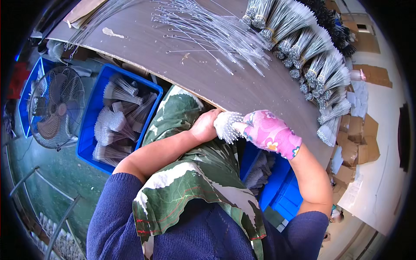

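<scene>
A bundle of thin wire brushes with white bristle ends (227, 126) is held over my lap at the table's near edge. My bare left hand (207, 125) is closed round its left side. On the other side my right hand (255, 125), in a pink flowered fabric covering, has its fingertips pressed to the bundle. The wire stems are mostly hidden by my hands. Beyond them, loose wire brushes with looped ends (212, 32) lie spread on the brown table (277, 93).
Banded brush bundles (320, 73) line the table's right side. Left of my legs stands a blue crate (86, 130) with more bundles, beside a round floor fan (58, 107). Another blue crate (281, 195) is below my right arm. Cardboard pieces (362, 143) lie at the right.
</scene>
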Tool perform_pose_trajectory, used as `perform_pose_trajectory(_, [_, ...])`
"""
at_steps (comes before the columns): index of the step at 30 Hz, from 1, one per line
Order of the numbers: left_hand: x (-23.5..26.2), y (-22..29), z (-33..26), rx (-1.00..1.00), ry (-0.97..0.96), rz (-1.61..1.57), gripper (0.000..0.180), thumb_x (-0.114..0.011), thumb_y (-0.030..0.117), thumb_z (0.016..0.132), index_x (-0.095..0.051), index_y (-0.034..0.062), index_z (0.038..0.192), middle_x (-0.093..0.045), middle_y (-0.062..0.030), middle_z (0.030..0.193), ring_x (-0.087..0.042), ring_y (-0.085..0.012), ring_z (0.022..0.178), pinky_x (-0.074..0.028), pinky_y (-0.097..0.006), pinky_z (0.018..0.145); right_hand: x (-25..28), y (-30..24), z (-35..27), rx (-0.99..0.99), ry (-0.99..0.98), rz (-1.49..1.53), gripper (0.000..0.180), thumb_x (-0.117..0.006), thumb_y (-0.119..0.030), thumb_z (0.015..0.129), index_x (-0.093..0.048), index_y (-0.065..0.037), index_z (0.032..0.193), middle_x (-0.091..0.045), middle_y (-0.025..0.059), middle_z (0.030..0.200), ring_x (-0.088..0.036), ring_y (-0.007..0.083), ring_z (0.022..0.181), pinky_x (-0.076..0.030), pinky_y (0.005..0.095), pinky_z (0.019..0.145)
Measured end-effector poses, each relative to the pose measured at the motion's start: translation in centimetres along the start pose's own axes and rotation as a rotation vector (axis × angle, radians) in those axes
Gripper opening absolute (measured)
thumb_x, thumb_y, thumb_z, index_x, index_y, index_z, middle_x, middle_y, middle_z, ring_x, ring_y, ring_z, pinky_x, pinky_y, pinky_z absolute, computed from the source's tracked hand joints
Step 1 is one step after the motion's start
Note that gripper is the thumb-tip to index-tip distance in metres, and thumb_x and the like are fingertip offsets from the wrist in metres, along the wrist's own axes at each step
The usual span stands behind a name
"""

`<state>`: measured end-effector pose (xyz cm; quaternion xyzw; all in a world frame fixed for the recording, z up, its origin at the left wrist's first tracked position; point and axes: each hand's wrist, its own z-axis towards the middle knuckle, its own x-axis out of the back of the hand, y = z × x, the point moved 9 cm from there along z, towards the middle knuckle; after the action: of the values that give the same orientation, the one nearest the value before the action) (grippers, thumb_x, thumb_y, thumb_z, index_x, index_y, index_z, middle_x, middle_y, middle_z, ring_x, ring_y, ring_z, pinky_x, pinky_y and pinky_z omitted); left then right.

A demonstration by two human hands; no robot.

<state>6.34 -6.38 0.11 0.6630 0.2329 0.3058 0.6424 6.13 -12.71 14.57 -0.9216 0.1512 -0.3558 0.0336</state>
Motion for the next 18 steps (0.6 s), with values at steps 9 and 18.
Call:
perform_pose_trajectory(9, [-0.24,0.43,0.12,-0.028,0.002,0.021,0.045,-0.064,0.023,0.074,-0.050,0.0040,0.113,-0.060,-0.0203,0.101,-0.057,-0.0362,0.097,-0.045,-0.041,0.084,0.55,-0.21,-0.88,0.006,0.003,-0.022,0.042,-0.051,-0.041,0.086,-0.065,-0.001,0.091,-0.062,0.0230,0.084,-0.061,0.0377,0.080,-0.047,0.0443,0.072])
perform_pose_trajectory(18, [-0.15,0.27,-0.01,0.010,-0.006,0.027,0.047,-0.064,0.023,0.074,-0.049,0.0030,0.114,-0.060,-0.0203,0.102,-0.056,-0.0358,0.098,-0.045,-0.042,0.084,0.02,0.26,-0.29,-0.016,0.015,0.004,0.042,-0.054,-0.042,0.086,-0.065,-0.001,0.091,-0.062,0.0198,0.075,-0.060,0.0344,0.073,-0.046,0.0413,0.069])
